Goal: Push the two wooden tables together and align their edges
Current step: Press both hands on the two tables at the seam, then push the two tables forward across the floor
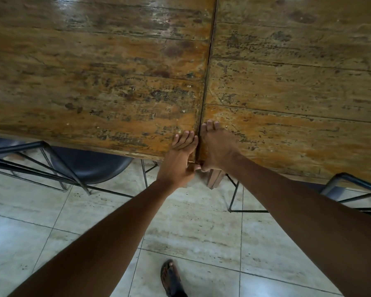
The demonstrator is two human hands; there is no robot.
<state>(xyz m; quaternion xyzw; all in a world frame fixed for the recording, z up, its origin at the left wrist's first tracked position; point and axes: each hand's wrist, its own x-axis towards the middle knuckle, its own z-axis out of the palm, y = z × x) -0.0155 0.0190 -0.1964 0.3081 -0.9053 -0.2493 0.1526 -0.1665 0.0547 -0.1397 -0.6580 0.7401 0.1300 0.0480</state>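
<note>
1. Left hand [179, 156]: grip clasped over near corner of left bench [94, 82], fingers flat on top, thumb under edge.
2. Right hand [217, 147]: grip likewise grasping near corner of right bench [298, 82].
3. Benches, two: wooden, butted along a thin seam [207, 71] between the hands.
4. Chairs, two: one beneath each bench.

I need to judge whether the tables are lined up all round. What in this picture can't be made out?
All in the head view:
- Far ends of the left table and right table: cut off by the top edge.
- Near corners at the seam: covered by the left hand and right hand.
- Table legs: mostly hidden under the tops; one wooden leg peeks out.
- Dark chair: partly under the left table.
</note>
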